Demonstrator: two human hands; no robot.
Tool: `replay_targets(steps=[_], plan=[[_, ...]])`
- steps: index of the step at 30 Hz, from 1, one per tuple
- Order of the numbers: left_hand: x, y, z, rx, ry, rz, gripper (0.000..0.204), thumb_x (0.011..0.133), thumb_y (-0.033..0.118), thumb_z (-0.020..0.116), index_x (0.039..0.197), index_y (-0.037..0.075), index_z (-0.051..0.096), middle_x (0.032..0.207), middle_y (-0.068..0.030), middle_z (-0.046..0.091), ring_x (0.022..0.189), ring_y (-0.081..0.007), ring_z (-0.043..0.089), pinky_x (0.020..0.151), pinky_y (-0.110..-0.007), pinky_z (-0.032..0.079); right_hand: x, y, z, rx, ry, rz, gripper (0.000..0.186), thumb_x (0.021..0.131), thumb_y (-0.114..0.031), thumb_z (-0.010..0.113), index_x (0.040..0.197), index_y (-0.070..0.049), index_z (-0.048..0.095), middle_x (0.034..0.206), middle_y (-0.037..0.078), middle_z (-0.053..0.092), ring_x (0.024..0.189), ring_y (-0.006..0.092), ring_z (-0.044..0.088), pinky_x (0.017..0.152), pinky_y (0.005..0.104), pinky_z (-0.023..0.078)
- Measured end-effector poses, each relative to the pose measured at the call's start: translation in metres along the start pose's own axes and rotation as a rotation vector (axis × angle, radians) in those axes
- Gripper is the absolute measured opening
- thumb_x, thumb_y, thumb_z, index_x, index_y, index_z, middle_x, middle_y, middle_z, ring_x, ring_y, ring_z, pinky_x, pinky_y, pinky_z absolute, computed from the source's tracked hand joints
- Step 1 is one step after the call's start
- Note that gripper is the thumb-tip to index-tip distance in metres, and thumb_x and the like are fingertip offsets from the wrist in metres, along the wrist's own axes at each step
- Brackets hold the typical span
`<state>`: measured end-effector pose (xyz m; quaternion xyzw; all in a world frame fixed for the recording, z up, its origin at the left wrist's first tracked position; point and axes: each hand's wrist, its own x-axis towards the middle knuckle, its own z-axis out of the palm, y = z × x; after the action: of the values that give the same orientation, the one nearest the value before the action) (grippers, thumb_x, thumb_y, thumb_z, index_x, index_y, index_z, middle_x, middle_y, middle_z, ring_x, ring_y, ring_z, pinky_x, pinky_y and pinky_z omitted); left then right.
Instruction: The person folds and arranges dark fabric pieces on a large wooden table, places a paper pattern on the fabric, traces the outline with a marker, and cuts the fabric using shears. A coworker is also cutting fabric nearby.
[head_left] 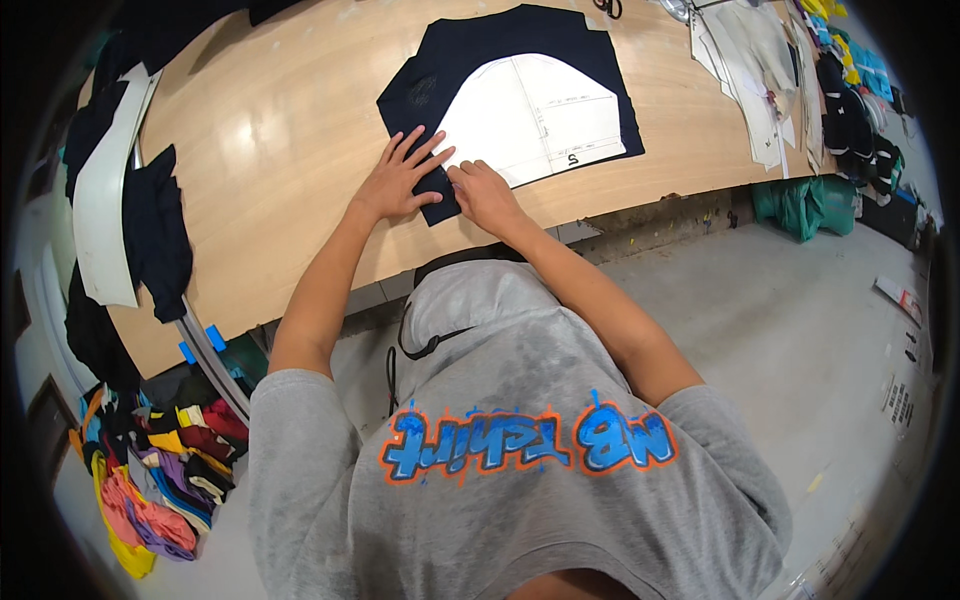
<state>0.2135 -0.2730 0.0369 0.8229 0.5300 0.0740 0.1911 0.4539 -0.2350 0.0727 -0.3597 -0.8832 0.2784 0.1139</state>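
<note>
A piece of dark navy fabric point(465, 38) lies flat on the wooden table, with a white pattern piece point(500, 110) on top of it. The pattern has a curved upper edge and pencilled lines. My left hand point(402, 180) is open, its fingers spread over the fabric and the fingertips at the pattern's left corner. Just right of it, my right hand point(485, 197) is closed in a pinch at the pattern's lower left edge. Whatever is between those fingers, if anything, is hidden.
Scissors point(608, 8) lie at the table's far edge. White pattern pieces point(735, 65) are stacked at the right; a long white pattern point(105, 200) and dark fabric point(158, 235) lie at the left. Coloured fabric scraps point(160, 480) are heaped on the floor, and a green bag point(808, 208) sits below the table.
</note>
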Motion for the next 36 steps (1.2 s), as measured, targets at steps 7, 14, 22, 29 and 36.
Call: replay_targets(steps=[7, 14, 22, 29, 36], plan=[[-0.001, -0.002, 0.004, -0.053, -0.009, -0.024, 0.098, 0.093, 0.07, 0.073, 0.177, 0.042, 0.031, 0.188, 0.0051, 0.019, 0.173, -0.0311, 0.013, 0.141, -0.057, 0.013, -0.011, -0.006, -0.008, -0.001, -0.091, 0.069, 0.016, 0.091, -0.001, 0.071, 0.107, 0.0, 0.066, 0.098, 0.022, 0.071, 0.097, 0.0421, 0.068, 0.087, 0.0535, 0.057], [-0.003, 0.0, 0.001, -0.074, 0.001, -0.041, 0.099, 0.092, 0.069, 0.076, 0.176, 0.044, 0.03, 0.188, 0.0067, 0.019, 0.173, -0.03, 0.014, 0.142, -0.056, 0.013, -0.011, -0.007, -0.006, 0.073, -0.098, 0.179, 0.015, 0.09, -0.004, 0.073, 0.102, 0.002, 0.066, 0.091, 0.026, 0.072, 0.092, 0.0477, 0.072, 0.083, 0.0561, 0.057], [-0.001, -0.001, 0.003, -0.058, -0.048, -0.058, 0.1, 0.091, 0.071, 0.075, 0.177, 0.046, 0.029, 0.188, 0.0074, 0.018, 0.173, -0.0293, 0.013, 0.142, -0.055, 0.013, -0.014, -0.02, -0.006, 0.082, -0.151, 0.273, 0.017, 0.09, -0.004, 0.073, 0.102, 0.004, 0.065, 0.092, 0.029, 0.074, 0.095, 0.0496, 0.075, 0.085, 0.0586, 0.059], [0.0, 0.0, 0.004, -0.024, -0.045, -0.057, 0.101, 0.091, 0.072, 0.074, 0.177, 0.046, 0.028, 0.188, 0.007, 0.017, 0.174, -0.0294, 0.012, 0.142, -0.055, 0.012, -0.032, -0.028, -0.007, 0.132, -0.282, 0.322, 0.016, 0.093, -0.009, 0.071, 0.103, 0.002, 0.066, 0.093, 0.03, 0.075, 0.095, 0.0495, 0.075, 0.085, 0.0581, 0.059], [-0.005, 0.022, -0.004, -0.058, 0.106, -0.077, 0.081, 0.099, 0.051, 0.075, 0.171, 0.032, 0.045, 0.183, -0.0045, 0.031, 0.168, -0.0357, 0.025, 0.138, -0.058, 0.02, -0.081, 0.016, -0.038, 0.299, -0.139, 0.57, 0.017, 0.099, -0.016, 0.074, 0.101, -0.002, 0.066, 0.083, 0.018, 0.073, 0.079, 0.0311, 0.073, 0.074, 0.0432, 0.057]])
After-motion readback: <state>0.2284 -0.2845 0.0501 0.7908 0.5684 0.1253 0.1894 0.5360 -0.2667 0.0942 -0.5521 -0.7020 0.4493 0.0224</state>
